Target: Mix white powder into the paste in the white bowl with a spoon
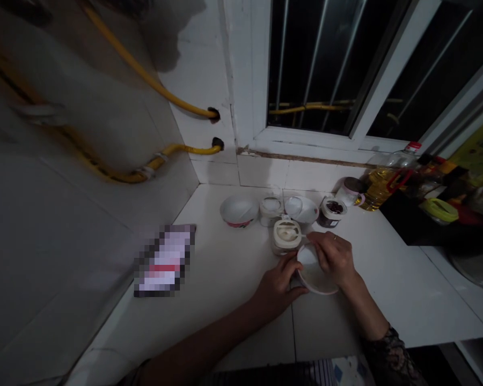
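My left hand [278, 284] grips the left rim of a small white bowl [314, 279], thumb below and fingers at the side. Above the bowl, my right hand [335, 258] is closed in a pinch on the thin handle of a white spoon [297, 234]. The spoon's head reaches over the open mouth of a small square seasoning jar [285, 247], which holds something pale. Whether the spoon touches the contents is too dim to tell. My right fingers hide part of the bowl.
Behind the jar stand a white bowl [238, 209], another seasoning jar [269, 214], a second bowl [310, 212] and a jar with dark contents [332, 213]. An oil bottle [380, 182] and a black box [406, 217] are at right. A blurred-out phone-like object [167, 260] lies left.
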Tool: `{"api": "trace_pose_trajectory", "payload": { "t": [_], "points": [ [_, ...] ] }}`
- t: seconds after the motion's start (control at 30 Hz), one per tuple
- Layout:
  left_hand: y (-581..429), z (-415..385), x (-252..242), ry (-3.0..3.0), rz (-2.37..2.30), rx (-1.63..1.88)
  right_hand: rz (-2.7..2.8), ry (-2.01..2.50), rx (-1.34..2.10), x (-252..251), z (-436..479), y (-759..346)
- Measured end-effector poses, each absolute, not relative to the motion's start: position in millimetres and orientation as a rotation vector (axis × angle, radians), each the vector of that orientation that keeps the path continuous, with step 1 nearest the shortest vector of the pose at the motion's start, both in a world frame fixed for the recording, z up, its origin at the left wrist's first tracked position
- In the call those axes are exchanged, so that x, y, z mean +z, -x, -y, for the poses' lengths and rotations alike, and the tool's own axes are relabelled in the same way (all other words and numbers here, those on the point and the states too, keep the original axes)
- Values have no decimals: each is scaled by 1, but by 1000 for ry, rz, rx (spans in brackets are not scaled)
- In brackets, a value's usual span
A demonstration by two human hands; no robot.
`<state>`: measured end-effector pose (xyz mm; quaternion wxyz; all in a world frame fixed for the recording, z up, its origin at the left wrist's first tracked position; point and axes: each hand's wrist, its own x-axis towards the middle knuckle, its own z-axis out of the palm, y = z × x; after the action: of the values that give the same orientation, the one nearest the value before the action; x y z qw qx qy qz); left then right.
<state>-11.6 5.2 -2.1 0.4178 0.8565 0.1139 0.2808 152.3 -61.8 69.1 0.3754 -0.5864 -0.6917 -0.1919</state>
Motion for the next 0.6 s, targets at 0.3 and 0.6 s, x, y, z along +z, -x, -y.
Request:
{"api": "trace_pose_trajectory", "payload": {
  "t": [0.3,0.6],
  "points": [
    [12,-6,-4,-2144,-294,686,1155,1755,178,79,80,-190],
    [12,-6,-3,-2146,-312,678,1530,1893,536,72,82,-183]
  ]
}}
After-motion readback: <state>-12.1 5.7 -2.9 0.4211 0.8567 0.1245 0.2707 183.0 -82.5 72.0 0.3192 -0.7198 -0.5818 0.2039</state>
